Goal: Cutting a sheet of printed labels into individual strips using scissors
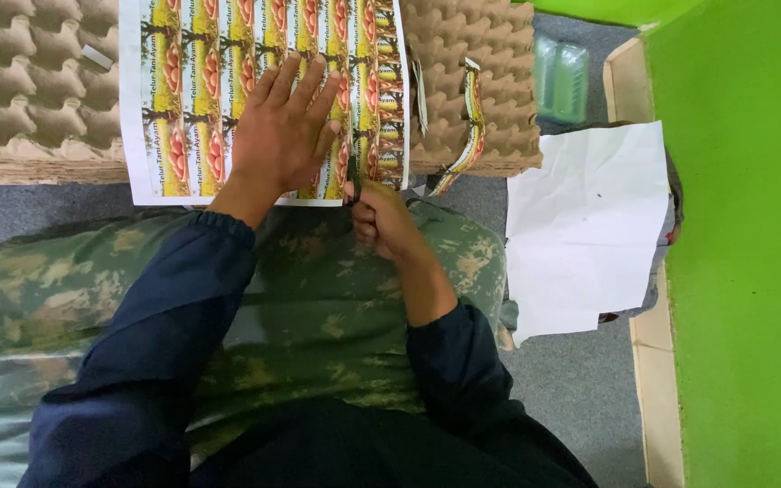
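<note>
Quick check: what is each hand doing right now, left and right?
Left hand: open, pressed flat on the printed label sheet.
Right hand: closed around dark-handled scissors at the sheet's lower edge.

Printed label sheet and scissors

A white sheet of repeated yellow, green and red labels in narrow columns lay flat across stacked brown egg trays, its lower edge hanging over their front; dark scissors stood upright at that edge, blades in a cut between right-hand columns
</note>
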